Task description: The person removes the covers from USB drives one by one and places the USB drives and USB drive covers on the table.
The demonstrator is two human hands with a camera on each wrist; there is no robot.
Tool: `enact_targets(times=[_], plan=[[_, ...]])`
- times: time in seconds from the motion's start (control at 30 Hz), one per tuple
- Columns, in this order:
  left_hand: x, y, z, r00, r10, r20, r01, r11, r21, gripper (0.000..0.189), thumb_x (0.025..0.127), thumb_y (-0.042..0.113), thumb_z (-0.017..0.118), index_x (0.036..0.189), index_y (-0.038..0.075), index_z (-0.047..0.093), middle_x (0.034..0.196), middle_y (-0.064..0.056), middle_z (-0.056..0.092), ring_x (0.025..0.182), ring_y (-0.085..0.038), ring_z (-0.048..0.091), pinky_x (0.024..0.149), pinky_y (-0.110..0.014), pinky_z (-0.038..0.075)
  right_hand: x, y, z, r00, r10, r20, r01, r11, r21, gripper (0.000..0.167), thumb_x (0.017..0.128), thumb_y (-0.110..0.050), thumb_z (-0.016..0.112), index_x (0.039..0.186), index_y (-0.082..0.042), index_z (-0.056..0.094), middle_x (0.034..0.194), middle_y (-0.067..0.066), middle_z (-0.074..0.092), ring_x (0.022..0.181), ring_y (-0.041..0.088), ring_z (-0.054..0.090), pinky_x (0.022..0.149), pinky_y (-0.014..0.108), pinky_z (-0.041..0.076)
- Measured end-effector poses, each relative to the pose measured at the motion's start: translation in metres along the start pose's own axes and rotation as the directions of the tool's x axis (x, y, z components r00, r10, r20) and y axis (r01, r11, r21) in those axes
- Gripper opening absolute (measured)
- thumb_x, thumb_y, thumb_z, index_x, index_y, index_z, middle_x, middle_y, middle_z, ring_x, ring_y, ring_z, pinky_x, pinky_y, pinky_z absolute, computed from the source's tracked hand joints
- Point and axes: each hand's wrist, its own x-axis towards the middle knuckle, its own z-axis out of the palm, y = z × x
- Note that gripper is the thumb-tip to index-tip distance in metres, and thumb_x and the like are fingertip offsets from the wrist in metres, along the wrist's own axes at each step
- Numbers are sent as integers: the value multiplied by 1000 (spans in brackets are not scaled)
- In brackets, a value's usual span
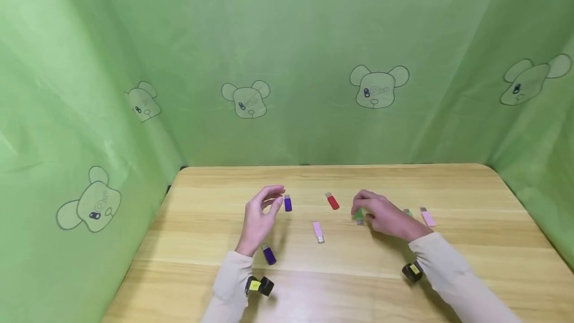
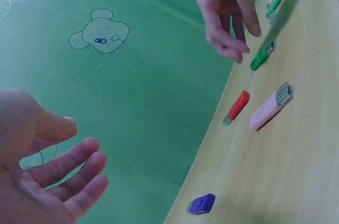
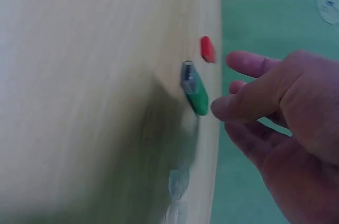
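My right hand (image 1: 381, 213) hovers over a green USB stick (image 1: 359, 216), fingers loosely bent. In the right wrist view the thumb tip comes close beside the green end of that USB stick (image 3: 198, 97), with nothing pinched. The stick lies on the wooden table, its metal plug toward me. My left hand (image 1: 261, 218) is raised above the table with relaxed, parted fingers and holds nothing. Just right of its fingertips lies a purple USB stick (image 1: 288, 204); another purple USB stick (image 1: 269, 254) rests nearer, by the wrist.
A red USB stick (image 1: 332, 201) and a pink USB stick (image 1: 318, 231) lie between the hands. Beyond the right wrist are a second pink USB stick (image 1: 428, 218) and a partly hidden green one (image 1: 407, 212). Green curtains (image 1: 305, 133) printed with bear heads enclose the wooden table (image 1: 332, 283).
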Motion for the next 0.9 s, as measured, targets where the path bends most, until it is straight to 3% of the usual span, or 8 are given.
enact_targets(times=[0.23,0.47,0.6,0.77,0.9], plan=[[2,0,-1,1000,1,7,-1,999,-46,24,97,-12,59,121,-15,61,121,-34,64,115,-54,59,105,-59,49,14,4,6,995,-33,95,35,999,-20,49,74,32,55,94,-8,75,114,7,64,107,28,64,97,46,58],[4,-3,-2,1000,-12,3,13,998,-58,23,97,-13,58,120,-14,62,120,-34,64,115,-52,60,107,-57,49,20,5,5,988,-82,128,85,996,-18,35,76,25,69,91,-7,76,101,4,68,92,22,68,83,35,63],[5,-3,0,1000,-22,3,22,998,-56,23,97,-12,59,120,-13,63,119,-33,65,114,-49,62,106,-56,49,20,2,2,988,-69,142,66,998,23,28,79,18,75,92,-7,76,95,1,68,86,19,67,78,32,63],[6,-3,0,999,-30,36,33,997,-67,23,98,-10,60,120,-14,62,118,-33,65,113,-50,62,106,-57,50,15,-3,4,991,-36,133,27,997,68,20,83,9,78,96,-5,77,94,2,69,82,16,66,71,29,62],[5,-1,0,998,-30,61,34,998,-60,22,97,-9,61,118,-15,63,118,-34,65,112,-49,64,105,-57,50,8,-10,5,998,-1,70,-2,999,43,23,82,6,78,102,-5,77,99,2,69,87,16,67,76,29,63]])
